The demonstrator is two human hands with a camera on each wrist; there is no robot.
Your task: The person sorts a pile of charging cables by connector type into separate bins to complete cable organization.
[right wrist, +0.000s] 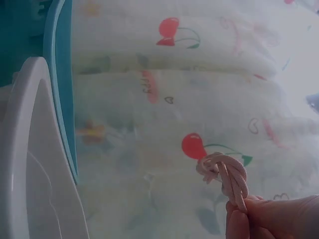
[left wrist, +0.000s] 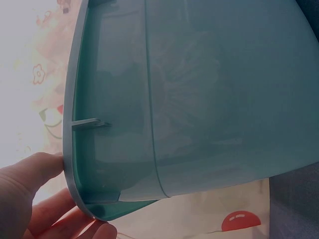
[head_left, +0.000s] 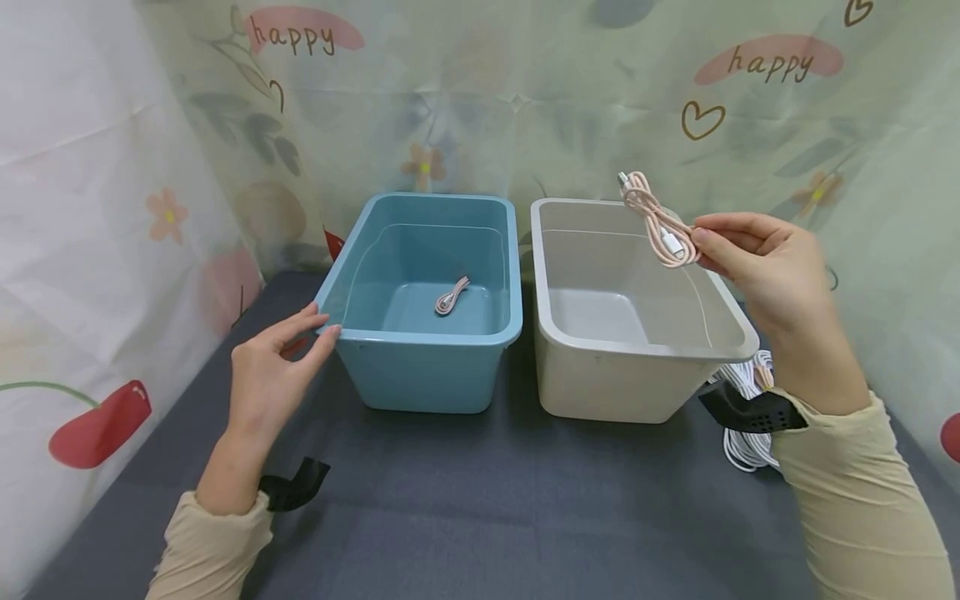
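Note:
Between thumb and fingertips, my right hand (head_left: 780,271) pinches a coiled pink charging cable (head_left: 660,221) with white connectors, raised above the right part of the beige bin (head_left: 600,383). The right wrist view shows the coil (right wrist: 227,174) sticking up from the fingertips. My left hand (head_left: 273,375) holds the near left corner of the blue bin (head_left: 423,371). Seen from the left wrist, the thumb lies on one side of the rim (left wrist: 69,139) and the fingers on the other. A smaller pink cable bundle (head_left: 452,296) lies on the blue bin's floor.
White cable coils (head_left: 750,450) lie on the dark tabletop (head_left: 480,508) right of the beige bin, partly hidden by my right forearm. The two bins stand side by side with a narrow gap. A patterned curtain (head_left: 517,100) hangs behind them and along both sides.

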